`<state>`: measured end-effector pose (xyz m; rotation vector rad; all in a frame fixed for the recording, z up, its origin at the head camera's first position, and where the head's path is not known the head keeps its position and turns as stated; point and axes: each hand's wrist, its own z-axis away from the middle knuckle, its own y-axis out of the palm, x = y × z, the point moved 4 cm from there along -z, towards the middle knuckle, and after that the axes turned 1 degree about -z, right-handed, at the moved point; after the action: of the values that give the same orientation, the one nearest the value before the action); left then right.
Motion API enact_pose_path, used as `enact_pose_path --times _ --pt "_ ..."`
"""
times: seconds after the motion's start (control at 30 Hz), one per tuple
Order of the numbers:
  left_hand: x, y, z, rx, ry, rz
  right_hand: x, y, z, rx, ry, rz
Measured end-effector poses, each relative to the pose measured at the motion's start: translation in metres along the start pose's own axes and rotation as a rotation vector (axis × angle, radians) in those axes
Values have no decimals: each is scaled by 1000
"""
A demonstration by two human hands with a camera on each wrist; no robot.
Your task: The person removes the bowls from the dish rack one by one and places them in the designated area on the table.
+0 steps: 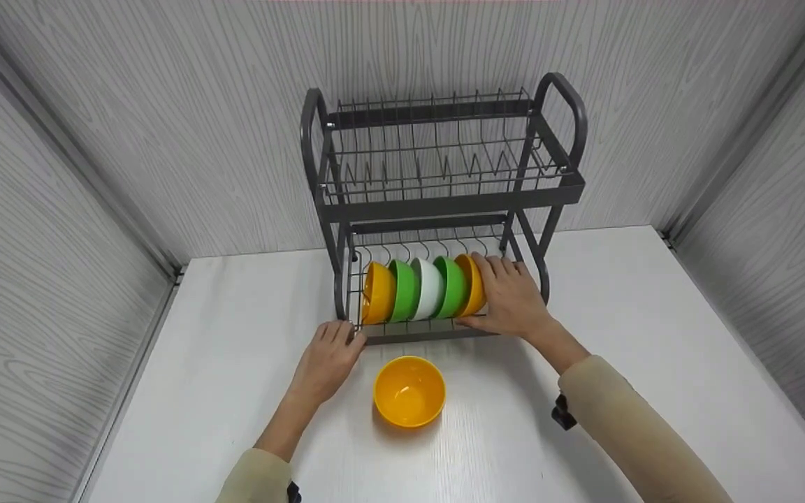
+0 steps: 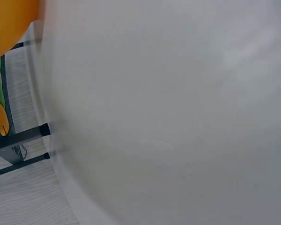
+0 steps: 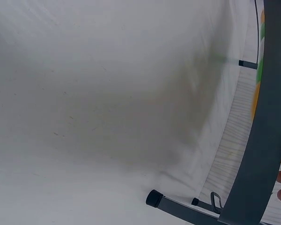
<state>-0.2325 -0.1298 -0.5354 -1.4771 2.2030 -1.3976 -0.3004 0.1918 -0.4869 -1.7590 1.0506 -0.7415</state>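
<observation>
Right hand gripped the end bowl, seemingly seating it; left hand grasped the rack. Release looked due next.

White tabletop | grey-grained walls, three sides | grey corner strips

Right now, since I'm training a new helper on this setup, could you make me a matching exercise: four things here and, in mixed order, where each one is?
Things:
1. white bowl
2. upward-facing orange bowl
3. right grip
4. left grip

Places:
A. at the lower front left corner of the rack
B. on the table, in front of the rack
C. at the orange end bowl, on the row's right
D. mid-row, between two green bowls

Pairs: 1-D, 2-B, 3-C, 4-A
</observation>
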Motion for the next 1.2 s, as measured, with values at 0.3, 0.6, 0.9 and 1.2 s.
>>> enact_pose_path --times 0.3,0.6,0.9,1.2 --pt "0 1 1 3 9 -8 1 -1 0 0 -7 24" --pt "0 1 0 19 6 -2 2 -3 -2 -8 -38 56" --pt "0 1 0 13 -10 0 3 -5 -4 -43 -82 108" --pt "0 1 1 14 -9 -7 4 -10 -7 -41 -106 142"
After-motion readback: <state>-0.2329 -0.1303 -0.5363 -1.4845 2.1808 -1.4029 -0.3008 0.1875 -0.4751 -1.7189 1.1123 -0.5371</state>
